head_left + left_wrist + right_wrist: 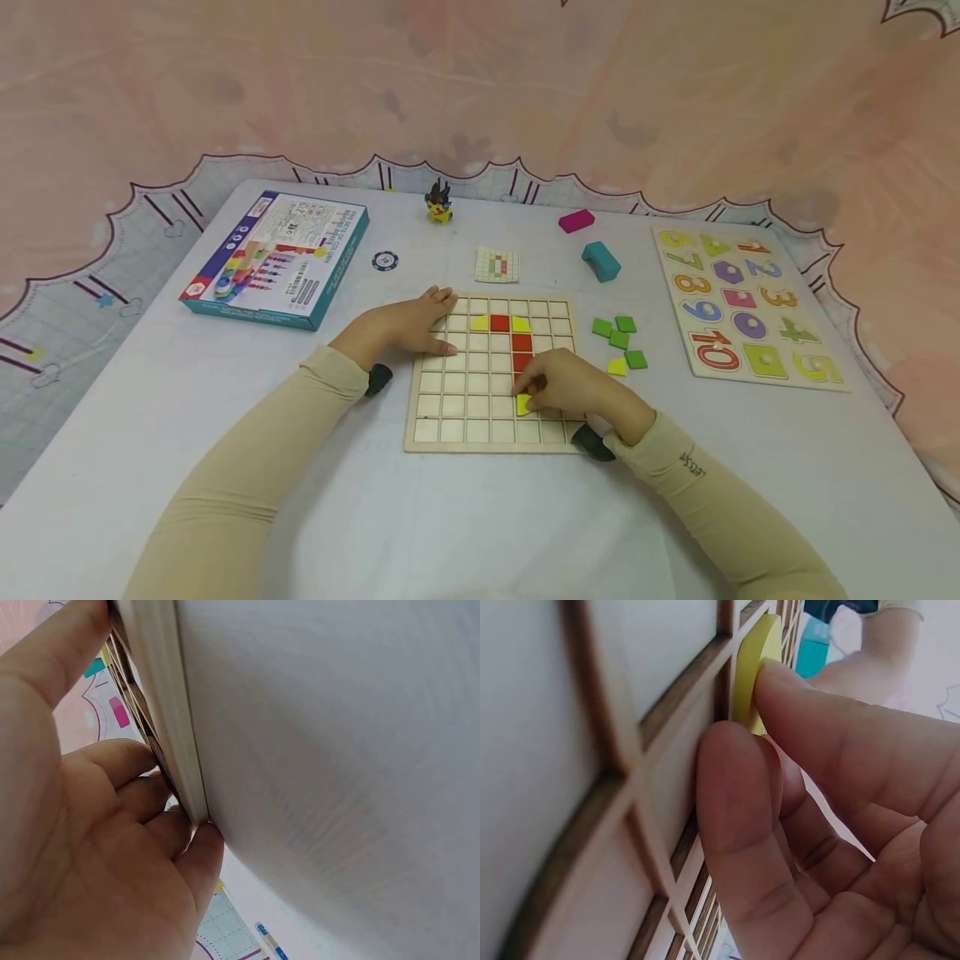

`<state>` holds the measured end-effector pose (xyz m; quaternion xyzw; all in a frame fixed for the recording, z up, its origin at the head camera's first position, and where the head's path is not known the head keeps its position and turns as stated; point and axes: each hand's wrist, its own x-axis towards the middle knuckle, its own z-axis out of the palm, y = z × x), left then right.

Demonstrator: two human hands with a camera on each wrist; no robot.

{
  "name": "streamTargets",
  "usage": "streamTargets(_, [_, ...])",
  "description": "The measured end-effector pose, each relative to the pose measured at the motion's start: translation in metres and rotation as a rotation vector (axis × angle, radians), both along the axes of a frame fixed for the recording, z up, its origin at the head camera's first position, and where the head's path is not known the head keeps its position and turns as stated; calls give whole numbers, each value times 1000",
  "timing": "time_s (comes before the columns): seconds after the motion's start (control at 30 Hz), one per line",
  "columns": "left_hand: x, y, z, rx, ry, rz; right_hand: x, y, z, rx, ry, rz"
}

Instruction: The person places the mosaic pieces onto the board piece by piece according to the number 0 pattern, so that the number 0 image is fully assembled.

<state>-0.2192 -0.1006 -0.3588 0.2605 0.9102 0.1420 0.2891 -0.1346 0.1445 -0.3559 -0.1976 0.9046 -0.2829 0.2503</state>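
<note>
A wooden grid board (442,430) lies on the table. My right hand (573,385) bends over its lower right part and pinches a yellow quarter-round tile (759,664), its thumb against the tile's face. The tile sits tilted at a grid cell, below a column of red tiles (522,342). At the top of that column, a red square (499,323) stands between two yellow quarter-round tiles (479,323). My left hand (408,323) rests on the board's upper left edge, thumb stretched over the cells and fingertips along the rim (191,750).
Several green square tiles (618,339) and a yellow tile (617,367) lie right of the board. Behind it are a pattern card (497,265), a poker chip (386,261), a small figure (438,202) and teal (601,261) and magenta blocks (577,221). A box (277,258) and number puzzle (750,308) flank these.
</note>
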Motion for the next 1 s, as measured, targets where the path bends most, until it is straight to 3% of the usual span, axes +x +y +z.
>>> streamTargets(0.5, [0,1,2,3,-6,-16,-2,12,2,-73,19,5])
streamTargets(0.67, [0,1,3,3,1,-13,-7,27,8,-85,21,-23])
streamTargets(1.0, [2,0,4,4,-12,-8,-27,75,14,-8,15,-74])
